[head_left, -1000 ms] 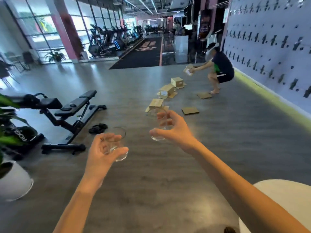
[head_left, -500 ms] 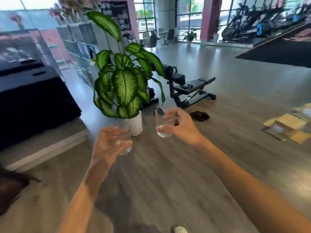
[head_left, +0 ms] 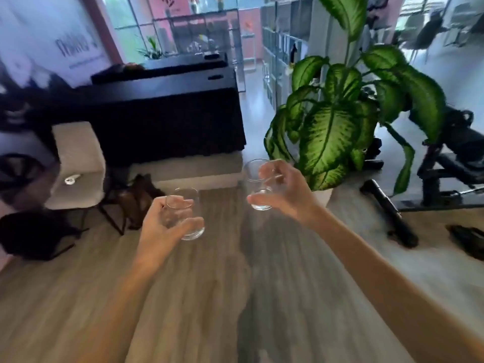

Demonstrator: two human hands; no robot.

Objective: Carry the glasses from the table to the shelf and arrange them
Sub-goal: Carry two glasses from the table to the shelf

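Looks forward and down from head height, wide-angled, close over left hand (head_left: 161, 230) and right hand (head_left: 288, 196) at centre, facing floor (head_left: 235, 305), black counter (head_left: 162, 121) and plant (head_left: 327, 134) beyond.

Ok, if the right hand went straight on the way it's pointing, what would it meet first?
Probably the black counter, near its right corner above the pale step. The right hand, holding a glass, points ahead and leftward, passing left of the plant. Depth is unclear, so leaves could brush first.

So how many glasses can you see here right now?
2. The lower glass is in the left hand; the higher glass is in the right hand, beside the potted plant. Others may lie outside the view.
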